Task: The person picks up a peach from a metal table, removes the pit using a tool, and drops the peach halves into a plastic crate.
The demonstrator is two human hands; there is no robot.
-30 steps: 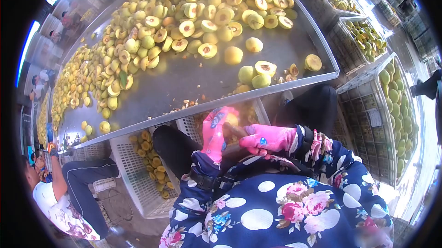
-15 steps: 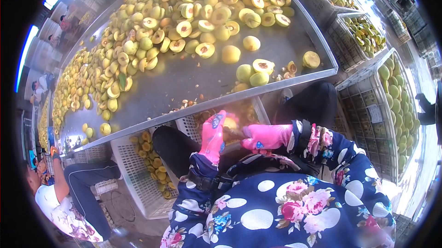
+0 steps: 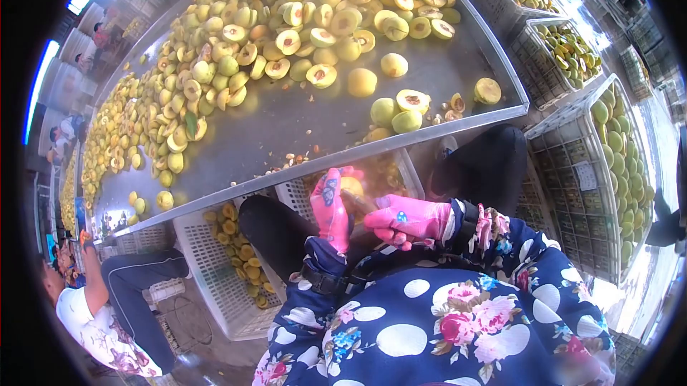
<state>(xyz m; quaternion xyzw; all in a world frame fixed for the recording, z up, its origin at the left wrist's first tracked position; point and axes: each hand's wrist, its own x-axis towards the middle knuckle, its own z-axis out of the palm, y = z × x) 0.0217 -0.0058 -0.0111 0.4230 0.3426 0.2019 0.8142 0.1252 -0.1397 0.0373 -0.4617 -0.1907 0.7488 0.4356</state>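
Observation:
My left hand, in a pink glove, is wrapped round a yellow fruit half just below the table's near edge. Close on its right, my right hand, also gloved in pink, grips a small tool whose tip is against the fruit; its shape is mostly hidden by the fingers. Beyond my hands, the metal table carries a large heap of halved yellow-green fruit. A few fruit halves and scraps lie near its front edge.
Below the table at left stands a white crate of fruit halves. A large crate of green fruit is at right, with more crates behind. Another person sits at lower left. My knees are under the table edge.
My right hand has moved left, closer to the fruit. My left hand has turned a little and shifted slightly right, showing more of the fruit.

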